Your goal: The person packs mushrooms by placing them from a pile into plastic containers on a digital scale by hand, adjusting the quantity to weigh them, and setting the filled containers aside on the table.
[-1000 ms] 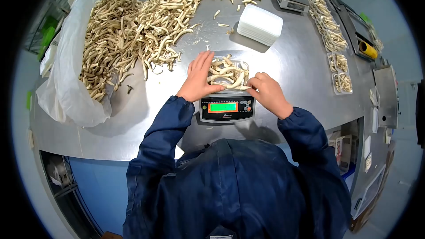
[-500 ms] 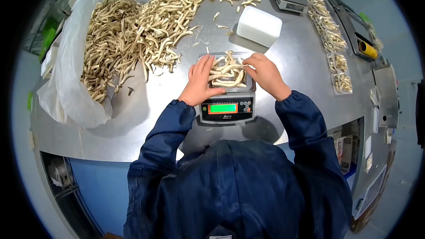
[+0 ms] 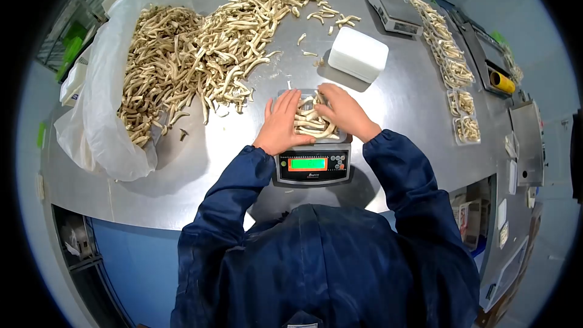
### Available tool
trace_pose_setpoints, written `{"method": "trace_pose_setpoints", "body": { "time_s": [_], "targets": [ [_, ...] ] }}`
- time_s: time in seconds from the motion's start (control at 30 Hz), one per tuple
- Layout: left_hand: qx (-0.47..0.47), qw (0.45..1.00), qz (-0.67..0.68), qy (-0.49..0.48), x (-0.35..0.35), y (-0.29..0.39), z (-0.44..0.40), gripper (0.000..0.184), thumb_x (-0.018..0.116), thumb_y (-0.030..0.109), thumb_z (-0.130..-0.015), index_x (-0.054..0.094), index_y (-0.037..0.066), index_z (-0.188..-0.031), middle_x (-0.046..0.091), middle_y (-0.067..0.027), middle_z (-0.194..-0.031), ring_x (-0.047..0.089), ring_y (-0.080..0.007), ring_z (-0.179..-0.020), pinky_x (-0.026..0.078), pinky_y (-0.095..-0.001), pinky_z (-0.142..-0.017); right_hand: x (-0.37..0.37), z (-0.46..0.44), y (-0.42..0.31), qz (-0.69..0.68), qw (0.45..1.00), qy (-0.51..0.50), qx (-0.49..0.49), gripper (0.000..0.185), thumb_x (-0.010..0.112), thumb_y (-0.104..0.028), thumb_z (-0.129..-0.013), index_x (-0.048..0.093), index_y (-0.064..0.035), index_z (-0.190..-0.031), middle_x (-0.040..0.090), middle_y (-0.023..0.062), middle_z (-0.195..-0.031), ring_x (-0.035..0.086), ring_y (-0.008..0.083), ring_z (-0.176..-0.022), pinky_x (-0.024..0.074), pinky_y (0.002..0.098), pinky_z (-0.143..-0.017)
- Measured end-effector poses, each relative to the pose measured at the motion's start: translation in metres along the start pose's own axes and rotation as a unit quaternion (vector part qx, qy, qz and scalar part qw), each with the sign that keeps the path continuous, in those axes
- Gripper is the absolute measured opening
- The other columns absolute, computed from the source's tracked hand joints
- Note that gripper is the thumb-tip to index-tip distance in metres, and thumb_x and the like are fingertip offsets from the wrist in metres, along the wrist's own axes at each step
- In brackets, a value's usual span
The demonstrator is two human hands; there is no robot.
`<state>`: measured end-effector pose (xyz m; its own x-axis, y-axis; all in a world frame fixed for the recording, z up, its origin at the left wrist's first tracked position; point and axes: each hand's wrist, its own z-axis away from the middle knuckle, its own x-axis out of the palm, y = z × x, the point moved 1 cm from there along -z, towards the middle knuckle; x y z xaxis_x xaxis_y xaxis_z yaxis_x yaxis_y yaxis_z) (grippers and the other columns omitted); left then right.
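Note:
A clear plastic tray (image 3: 342, 136) of long pale mushrooms (image 3: 311, 126) sits on a digital scale (image 3: 314, 172) whose display glows green. My left hand (image 3: 281, 124) rests along the tray's left side, fingers stretched out and thumb at the front edge. Over the tray's right half, my right hand (image 3: 347, 112) is closed with bent fingers and thumb at the mushrooms. It seems to pinch one of them, though its fingertips are partly hidden. The digits on the display are too bright to read.
A big mushroom heap (image 3: 206, 54) spreads at the left, partly in a white plastic bag (image 3: 100, 109). Stacked white trays (image 3: 358, 54) stand beyond the scale. Filled trays (image 3: 466, 129) line the right side near a second scale (image 3: 395, 15). Loose mushroom pieces lie at the back.
My right hand has moved left, from the tray's right edge to over the mushrooms. My left hand keeps its place on the tray. The whole view has shifted slightly.

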<state>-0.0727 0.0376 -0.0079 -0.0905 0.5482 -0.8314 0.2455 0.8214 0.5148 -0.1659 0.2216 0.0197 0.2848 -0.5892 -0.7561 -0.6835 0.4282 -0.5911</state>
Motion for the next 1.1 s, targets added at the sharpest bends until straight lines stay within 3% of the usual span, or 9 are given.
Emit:
{"method": "trace_pose_setpoints", "body": {
  "time_s": [0.07, 0.13, 0.43, 0.53, 0.67, 0.73, 0.87, 1.0, 1.1],
  "targets": [
    [-0.007, 1.0, 0.022, 0.01, 0.002, -0.003, 0.0, 0.114, 0.083, 0.049, -0.061, 0.025, 0.001, -0.146, 0.031, -0.0191, -0.148, 0.023, -0.0342, -0.142, 0.015, -0.0585, -0.112, 0.013, 0.006, -0.004, 0.048, 0.992, 0.001, -0.116, 0.045, 0.061, -0.023, -0.086, 0.052, 0.0034, -0.122, 0.053, 0.0223, -0.126, 0.049, 0.0386, -0.116, 0.0407, 0.044, -0.097],
    [-0.01, 0.999, 0.034, 0.011, 0.003, -0.004, 0.003, 0.114, 0.084, 0.048, -0.061, 0.024, 0.001, -0.146, 0.031, -0.0194, -0.148, 0.023, -0.0341, -0.142, 0.015, -0.0583, -0.112, 0.015, 0.007, -0.014, 0.076, 0.983, -0.037, -0.162, 0.049, 0.061, -0.022, -0.086, 0.05, 0.0028, -0.127, 0.05, 0.0218, -0.132, 0.047, 0.0377, -0.12, 0.0391, 0.0436, -0.1],
    [-0.005, 1.0, 0.0, 0.006, 0.002, -0.001, 0.005, 0.112, 0.083, 0.049, -0.062, 0.026, 0.002, -0.146, 0.033, -0.0183, -0.148, 0.024, -0.034, -0.141, 0.015, -0.0587, -0.112, -0.001, 0.009, -0.011, -0.042, 0.993, -0.095, -0.05, 0.052, 0.06, -0.021, -0.086, 0.047, 0.0006, -0.131, 0.05, 0.0193, -0.132, 0.048, 0.0357, -0.12, 0.038, 0.0426, -0.101],
    [-0.011, 1.0, 0.01, -0.002, 0.001, 0.0, 0.004, 0.112, 0.083, 0.05, -0.062, 0.026, 0.002, -0.146, 0.032, -0.0179, -0.149, 0.023, -0.0338, -0.142, 0.014, -0.0586, -0.113, 0.009, 0.011, -0.016, 0.007, 0.987, -0.103, -0.124, 0.056, 0.062, -0.018, -0.085, 0.044, -0.0004, -0.136, 0.048, 0.019, -0.136, 0.046, 0.0354, -0.123, 0.035, 0.0421, -0.106],
    [-0.012, 1.0, 0.017, 0.008, -0.005, 0.002, 0.007, 0.112, 0.082, 0.049, -0.063, 0.025, 0.002, -0.146, 0.031, -0.019, -0.149, 0.021, -0.0338, -0.143, 0.013, -0.0582, -0.113, 0.005, 0.011, -0.011, 0.019, 0.993, -0.039, -0.108, 0.051, 0.059, -0.021, -0.087, 0.048, -0.0008, -0.133, 0.05, 0.0194, -0.134, 0.046, 0.0349, -0.124, 0.036, 0.0417, -0.105],
    [-0.016, 0.999, 0.036, 0.024, -0.017, -0.002, 0.018, 0.11, 0.082, 0.047, -0.064, 0.025, 0.002, -0.147, 0.031, -0.0196, -0.149, 0.021, -0.0341, -0.143, 0.013, -0.0587, -0.113, -0.005, 0.017, 0.004, -0.06, 0.997, 0.038, -0.029, 0.047, 0.059, -0.021, -0.088, 0.051, -0.0004, -0.13, 0.051, 0.0196, -0.133, 0.046, 0.0349, -0.125, 0.0366, 0.0404, -0.105],
    [-0.054, 0.985, 0.096, 0.135, -0.034, -0.043, 0.059, 0.095, 0.079, 0.035, -0.072, 0.029, 0.0, -0.144, 0.036, -0.0206, -0.145, 0.031, -0.036, -0.136, 0.024, -0.0457, -0.112, -0.048, 0.052, 0.02, -0.09, 0.972, 0.19, 0.105, 0.026, 0.057, -0.013, -0.092, 0.063, 0.0027, -0.111, 0.065, 0.0166, -0.113, 0.06, 0.0285, -0.108, 0.0451, 0.033, -0.093],
    [-0.264, 0.944, 0.028, 0.194, -0.039, -0.114, 0.115, 0.059, 0.072, 0.018, -0.078, 0.05, -0.001, -0.129, 0.054, -0.0187, -0.123, 0.051, -0.0336, -0.114, 0.041, -0.0396, -0.097, -0.056, 0.123, 0.04, -0.147, 0.927, 0.27, 0.215, 0.024, 0.052, -0.013, -0.097, 0.065, 0.0047, -0.106, 0.069, 0.0112, -0.101, 0.064, 0.019, -0.094, 0.0485, 0.0287, -0.087],
    [-0.308, 0.93, 0.019, 0.201, -0.042, -0.144, 0.121, 0.036, 0.066, 0.009, -0.079, 0.063, 0.0, -0.114, 0.061, -0.0168, -0.105, 0.059, -0.0321, -0.097, 0.047, -0.0399, -0.086, -0.038, 0.167, 0.036, -0.192, 0.884, 0.313, 0.288, 0.025, 0.05, -0.014, -0.098, 0.065, 0.0055, -0.101, 0.068, 0.0103, -0.095, 0.064, 0.0158, -0.088, 0.05, 0.0281, -0.079]
  ]
}}
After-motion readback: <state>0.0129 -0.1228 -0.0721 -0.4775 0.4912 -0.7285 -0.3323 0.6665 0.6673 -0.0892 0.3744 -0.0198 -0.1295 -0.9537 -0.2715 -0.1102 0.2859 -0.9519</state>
